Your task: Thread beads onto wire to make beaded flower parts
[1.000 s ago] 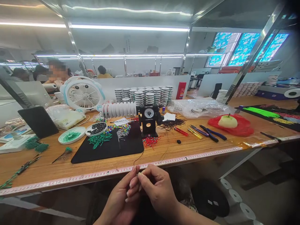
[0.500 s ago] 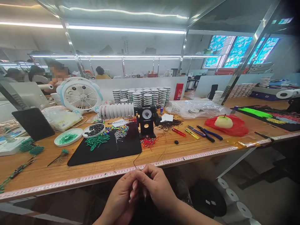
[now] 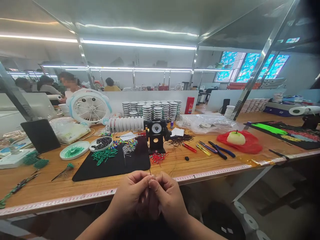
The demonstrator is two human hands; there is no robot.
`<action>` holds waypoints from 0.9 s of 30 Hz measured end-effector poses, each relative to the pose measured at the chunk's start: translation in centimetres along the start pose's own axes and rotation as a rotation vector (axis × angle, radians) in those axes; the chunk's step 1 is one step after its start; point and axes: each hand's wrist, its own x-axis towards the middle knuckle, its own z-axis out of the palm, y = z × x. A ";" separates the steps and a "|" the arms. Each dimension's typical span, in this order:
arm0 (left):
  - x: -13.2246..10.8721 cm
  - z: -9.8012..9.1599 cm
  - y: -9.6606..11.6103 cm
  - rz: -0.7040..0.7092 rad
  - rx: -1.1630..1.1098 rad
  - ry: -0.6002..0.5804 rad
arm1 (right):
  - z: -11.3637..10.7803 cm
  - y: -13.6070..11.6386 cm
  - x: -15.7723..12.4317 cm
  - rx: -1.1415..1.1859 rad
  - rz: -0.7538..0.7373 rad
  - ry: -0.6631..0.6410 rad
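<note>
My left hand (image 3: 131,191) and my right hand (image 3: 167,195) meet fingertip to fingertip just in front of the table edge. Both are closed in a pinch on a thin dark cord (image 3: 150,172), of which a short end sticks up between them. The rest of the cord is hidden by my fingers. Beyond them lies a black mat (image 3: 110,171) with green tube beads (image 3: 105,156), multicoloured beads and silver pieces. At the mat's right edge stands a black winding device with a round dial (image 3: 156,128); small red pieces (image 3: 158,157) lie at its base.
A measuring tape (image 3: 75,200) runs along the table edge. White dishes hold green beads (image 3: 74,150) and dark beads (image 3: 101,143). Pliers (image 3: 221,150), a red pen-like tool (image 3: 189,147) and a peeled fruit (image 3: 235,137) on red netting lie right. A fan (image 3: 89,106) and stacked spools (image 3: 147,111) stand behind.
My hands have risen slightly and drawn level, thumbs still together. Less of the dark cord shows above my fingers. The camera view has tilted up slightly.
</note>
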 end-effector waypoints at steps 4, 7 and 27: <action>0.1 -0.9 -0.6 -0.020 0.012 0.044 | 0.4 0.8 0.4 0.001 0.029 -0.001; -0.6 -1.4 -2.5 -0.089 -0.158 0.000 | -0.7 2.4 -0.3 -0.053 0.239 -0.078; -1.6 -1.9 -5.6 -0.151 -0.431 -0.029 | -1.7 3.0 -1.7 0.068 0.416 -0.079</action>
